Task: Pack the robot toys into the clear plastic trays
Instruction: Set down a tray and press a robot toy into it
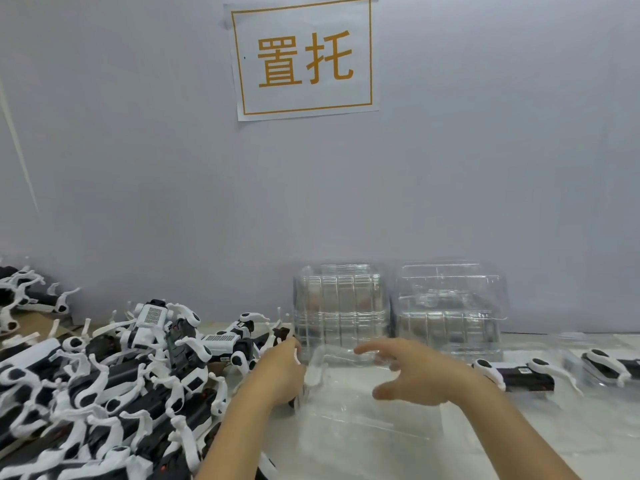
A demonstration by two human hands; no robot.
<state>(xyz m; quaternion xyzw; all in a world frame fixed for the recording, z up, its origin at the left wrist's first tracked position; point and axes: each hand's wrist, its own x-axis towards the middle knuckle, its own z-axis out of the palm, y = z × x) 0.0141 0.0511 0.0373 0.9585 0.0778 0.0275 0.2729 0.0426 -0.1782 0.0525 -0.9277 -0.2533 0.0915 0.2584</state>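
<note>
At lower centre, the left hand [280,370] is gripping the clear tray [349,403] edge; the right hand [412,372] is hovering spread. Tray is judged light, flimsy, slippery: hold by rim.

Both forearms reach forward. The left hand [281,370] shows its back, fingers curled, grip hidden. The right hand [412,372] hovers with fingers spread and relaxed, thumb apart.

The light is bright, even and soft with only faint shadows, the right hand [412,372] and the clear tray [349,403] below it are blurred, the tray stacks [341,306] show pale glare, and the edges bend slightly.
</note>
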